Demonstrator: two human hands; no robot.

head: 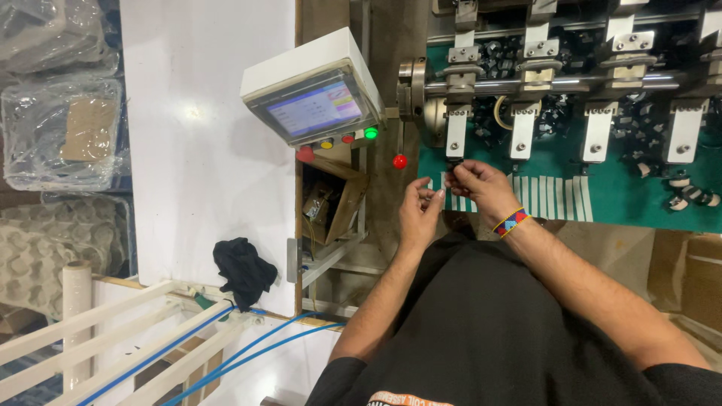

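My right hand (481,186), with a beaded wristband (511,222), pinches a small dark part (453,177) just below the leftmost metal bracket (456,134) of a machine. My left hand (420,214) is raised beside it with fingers curled and nothing visible in them; its fingertips are close to the part. Both hands hover at the left edge of the green machine bed (624,197), above its white stripes (553,197).
A row of metal brackets (599,128) hangs from a steel shaft (541,84) over scattered dark parts (688,194). A control box with a lit screen (316,105), coloured buttons (348,139) and a red knob (399,161) stands left. A black cloth (242,269) and blue hoses (248,349) lie lower left.
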